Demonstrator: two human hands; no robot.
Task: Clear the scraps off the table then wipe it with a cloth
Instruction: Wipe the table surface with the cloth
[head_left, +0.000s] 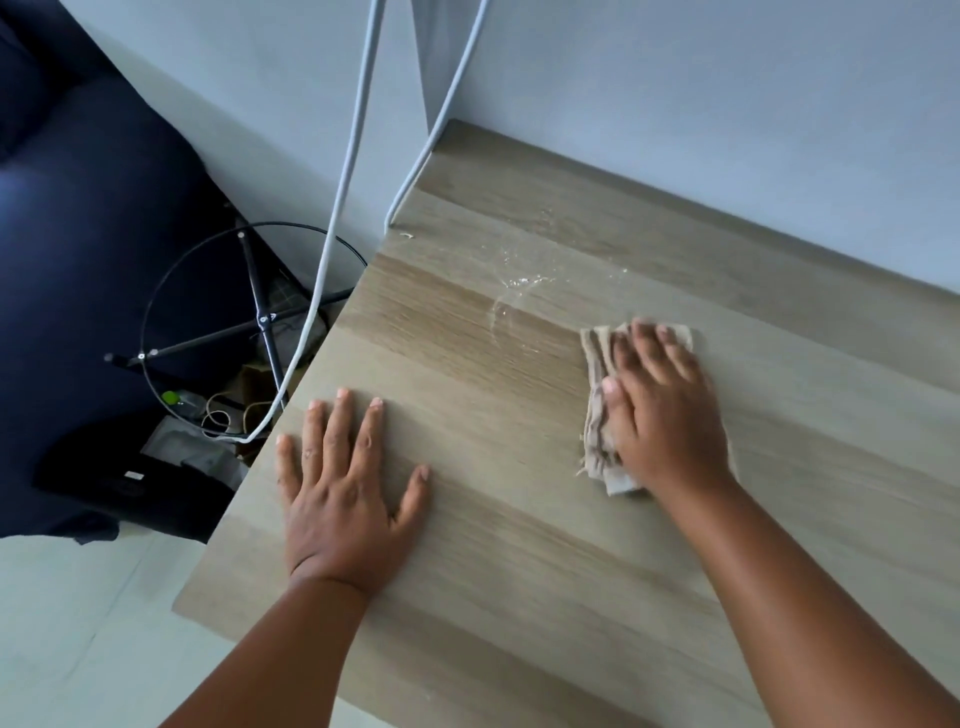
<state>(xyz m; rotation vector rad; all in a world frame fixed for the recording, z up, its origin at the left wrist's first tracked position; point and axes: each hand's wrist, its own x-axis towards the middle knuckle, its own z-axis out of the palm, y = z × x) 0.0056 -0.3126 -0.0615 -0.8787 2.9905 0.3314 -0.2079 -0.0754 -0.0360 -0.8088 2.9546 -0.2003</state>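
My right hand (667, 410) is pressing flat, fingers straight, on the folded beige cloth (597, 415); my left hand (345, 478) is lying flat, fingers spread, on the light wood-grain table (467, 338).

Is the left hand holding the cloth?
No, the left hand lies flat on the bare table; the cloth is under the right hand.

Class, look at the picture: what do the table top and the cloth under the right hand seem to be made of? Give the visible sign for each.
Table top: wood or wood-look laminate, matt, shown by pale grain bands; which one cannot be told.
Cloth: soft beige woven fabric, probably cotton, shown by its bunched folds and frayed edge under the right hand.
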